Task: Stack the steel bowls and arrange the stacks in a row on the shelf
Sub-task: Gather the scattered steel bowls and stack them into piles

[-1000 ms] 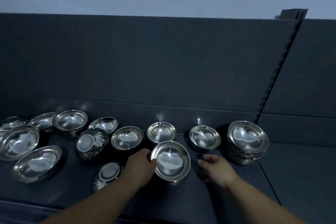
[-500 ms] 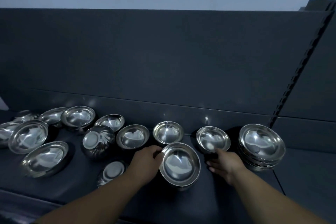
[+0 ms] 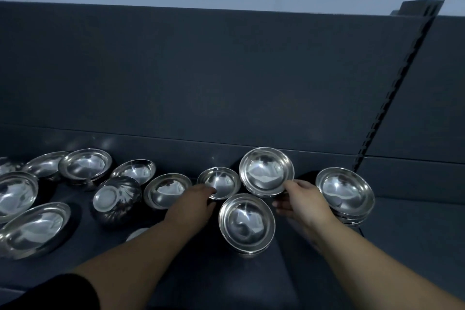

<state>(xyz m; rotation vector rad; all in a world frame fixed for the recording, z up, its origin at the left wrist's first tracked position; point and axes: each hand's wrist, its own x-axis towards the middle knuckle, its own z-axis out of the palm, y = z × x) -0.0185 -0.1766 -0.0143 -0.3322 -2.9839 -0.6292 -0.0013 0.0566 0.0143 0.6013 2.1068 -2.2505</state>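
Our right hand (image 3: 302,199) pinches a raised bowl (image 3: 264,170) for stacking; our left hand (image 3: 192,205) touches a small bowl (image 3: 221,181), grip unclear.

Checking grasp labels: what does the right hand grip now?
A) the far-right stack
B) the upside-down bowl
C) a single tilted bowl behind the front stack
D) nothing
C: the right hand has its thumb over the rim of a single bowl, which tilts toward the camera just behind the front stack.
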